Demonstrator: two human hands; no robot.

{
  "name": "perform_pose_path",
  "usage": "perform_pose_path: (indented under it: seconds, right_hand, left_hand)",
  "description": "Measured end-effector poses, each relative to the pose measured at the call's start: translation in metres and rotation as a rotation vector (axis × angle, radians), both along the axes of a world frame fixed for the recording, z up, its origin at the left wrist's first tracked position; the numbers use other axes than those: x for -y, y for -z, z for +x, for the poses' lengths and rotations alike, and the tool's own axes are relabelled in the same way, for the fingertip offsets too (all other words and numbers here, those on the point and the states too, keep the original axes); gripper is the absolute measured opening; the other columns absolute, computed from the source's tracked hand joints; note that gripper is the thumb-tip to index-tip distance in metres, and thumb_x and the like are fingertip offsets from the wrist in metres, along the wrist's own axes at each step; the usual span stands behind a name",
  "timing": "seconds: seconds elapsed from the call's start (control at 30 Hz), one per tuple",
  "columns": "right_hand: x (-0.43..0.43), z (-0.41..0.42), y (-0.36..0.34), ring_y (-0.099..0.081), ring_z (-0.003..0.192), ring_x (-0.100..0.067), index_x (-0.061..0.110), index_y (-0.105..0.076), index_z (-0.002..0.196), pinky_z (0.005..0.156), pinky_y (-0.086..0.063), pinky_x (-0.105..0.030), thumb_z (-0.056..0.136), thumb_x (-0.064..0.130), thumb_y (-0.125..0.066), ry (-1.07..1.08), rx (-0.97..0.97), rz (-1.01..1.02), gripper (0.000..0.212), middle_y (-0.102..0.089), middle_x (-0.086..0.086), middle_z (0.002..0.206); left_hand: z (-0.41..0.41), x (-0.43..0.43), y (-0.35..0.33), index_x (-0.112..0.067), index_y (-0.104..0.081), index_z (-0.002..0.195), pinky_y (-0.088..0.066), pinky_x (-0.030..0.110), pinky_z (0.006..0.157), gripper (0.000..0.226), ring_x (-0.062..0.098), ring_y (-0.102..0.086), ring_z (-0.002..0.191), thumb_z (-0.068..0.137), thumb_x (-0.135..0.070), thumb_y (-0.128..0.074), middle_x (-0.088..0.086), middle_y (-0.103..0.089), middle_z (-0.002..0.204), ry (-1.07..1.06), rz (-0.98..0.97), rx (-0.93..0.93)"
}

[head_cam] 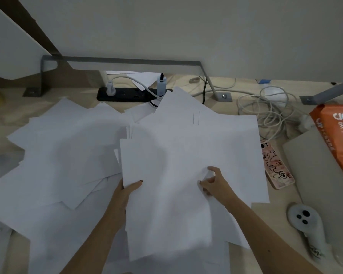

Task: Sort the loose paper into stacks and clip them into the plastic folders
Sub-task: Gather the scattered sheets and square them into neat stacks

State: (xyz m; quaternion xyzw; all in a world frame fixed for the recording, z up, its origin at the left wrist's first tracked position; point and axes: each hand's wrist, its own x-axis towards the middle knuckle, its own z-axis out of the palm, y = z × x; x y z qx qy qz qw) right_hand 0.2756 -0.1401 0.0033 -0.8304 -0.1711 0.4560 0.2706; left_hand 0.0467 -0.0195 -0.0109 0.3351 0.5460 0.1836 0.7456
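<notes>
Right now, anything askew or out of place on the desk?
Yes. Loose paper lies fanned at all angles, not squared, and one sheet's corner overlaps the power strip. Only the stack, gripped by the left hand and pinched by the right hand, looks roughly aligned.

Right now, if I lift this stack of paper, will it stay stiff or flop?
Probably floppy: the stack of paper looks thin, held at one edge by your left hand. Sheets may slide; their top edges are fanned. Your right hand puckers it, so creasing is likely.

A phone (276,167) lies beside coiled cables (265,107) and a power strip (127,94).
</notes>
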Motion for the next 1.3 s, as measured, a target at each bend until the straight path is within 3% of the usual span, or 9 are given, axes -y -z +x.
perform_pose_path:
  seconds: [0.1, 0.2, 0.4, 0.47, 0.53, 0.7, 0.87, 1.13, 1.3]
  right_hand:
    - [0.002, 0.013, -0.003, -0.048, 0.114, -0.032, 0.012, -0.047, 0.131, 0.094, -0.040, -0.029, 0.085, 0.018, -0.063, 0.001, 0.307, -0.052, 0.050, -0.047, -0.017, 0.125]
    - [0.002, 0.028, -0.007, -0.031, 0.129, -0.037, 0.010, -0.040, 0.137, 0.106, -0.028, -0.037, 0.085, 0.019, -0.062, 0.134, 0.335, -0.097, 0.057, -0.031, -0.020, 0.140]
    - [0.004, 0.034, -0.005, -0.046, 0.117, -0.032, 0.012, -0.050, 0.125, 0.095, -0.038, -0.037, 0.087, 0.018, -0.059, 0.125, 0.219, -0.097, 0.039, -0.050, -0.013, 0.122]
    - [0.011, 0.036, -0.010, -0.056, 0.084, -0.023, 0.017, -0.058, 0.090, 0.074, -0.044, -0.029, 0.088, 0.017, -0.059, 0.159, 0.086, -0.012, 0.003, -0.056, -0.002, 0.086]
    - [0.015, 0.033, -0.020, -0.051, 0.062, -0.015, 0.017, -0.051, 0.067, 0.057, -0.038, -0.021, 0.087, 0.023, -0.061, 0.089, -0.070, 0.092, 0.023, -0.051, 0.002, 0.065]
    - [0.013, 0.001, -0.022, -0.067, 0.090, -0.025, 0.014, -0.062, 0.109, 0.080, -0.054, -0.037, 0.092, 0.020, -0.056, 0.087, -0.332, 0.181, 0.020, -0.069, -0.006, 0.101]
    - [0.011, -0.021, -0.019, -0.065, 0.090, -0.022, 0.017, -0.061, 0.107, 0.074, -0.052, -0.035, 0.094, 0.012, -0.048, 0.279, -0.287, 0.267, 0.019, -0.068, -0.001, 0.097]
    - [0.028, -0.016, -0.068, -0.069, 0.086, -0.021, 0.016, -0.067, 0.100, 0.070, -0.051, -0.028, 0.093, 0.017, -0.052, 0.113, -0.114, 0.429, 0.017, -0.073, -0.002, 0.093]
    - [0.021, -0.001, -0.108, -0.067, 0.073, -0.014, 0.018, -0.065, 0.088, 0.062, -0.050, -0.023, 0.092, 0.021, -0.052, -0.028, -0.022, 0.491, 0.014, -0.072, 0.005, 0.075]
  left_hand:
    - [-0.004, -0.002, 0.000, -0.011, -0.065, 0.110, -0.053, 0.035, 0.072, 0.028, 0.027, -0.067, 0.089, 0.082, -0.012, -0.065, 0.011, -0.071, 0.103, 0.002, -0.110, 0.033]
    - [0.000, -0.004, 0.001, -0.008, -0.065, 0.110, -0.052, 0.034, 0.075, 0.029, 0.025, -0.066, 0.089, 0.082, -0.013, -0.065, 0.013, -0.070, 0.106, 0.059, -0.138, 0.002]
    - [0.010, 0.000, -0.004, -0.003, -0.057, 0.121, -0.053, 0.025, 0.070, 0.037, 0.015, -0.060, 0.080, 0.085, -0.008, -0.063, 0.000, -0.064, 0.096, 0.163, 0.017, -0.126]
    - [-0.002, -0.003, -0.008, -0.006, -0.057, 0.122, -0.048, 0.033, 0.086, 0.040, 0.018, -0.062, 0.087, 0.084, -0.011, -0.065, 0.005, -0.066, 0.102, 0.169, 0.016, -0.139]
    - [-0.020, -0.006, -0.012, -0.009, -0.059, 0.119, -0.051, 0.036, 0.086, 0.037, 0.023, -0.064, 0.095, 0.083, -0.011, -0.065, 0.008, -0.068, 0.106, 0.179, -0.018, -0.111]
    - [-0.052, 0.000, -0.018, -0.008, -0.066, 0.092, -0.054, 0.022, 0.047, 0.010, 0.016, -0.071, 0.064, 0.086, -0.009, -0.058, 0.003, -0.075, 0.072, 0.091, -0.121, -0.040]
    - [-0.053, 0.013, -0.010, -0.012, -0.061, 0.112, -0.049, 0.036, 0.085, 0.028, 0.025, -0.063, 0.092, 0.088, -0.026, -0.059, 0.006, -0.070, 0.094, 0.019, -0.043, -0.139]
    - [-0.058, 0.012, -0.020, -0.017, -0.066, 0.109, -0.050, 0.040, 0.086, 0.025, 0.029, -0.067, 0.095, 0.085, -0.018, -0.060, 0.009, -0.071, 0.106, 0.007, 0.051, -0.056]
    - [-0.053, 0.007, -0.026, -0.014, -0.065, 0.104, -0.057, 0.023, 0.061, 0.022, 0.014, -0.072, 0.082, 0.089, -0.015, -0.048, 0.001, -0.075, 0.093, 0.017, -0.062, 0.169]
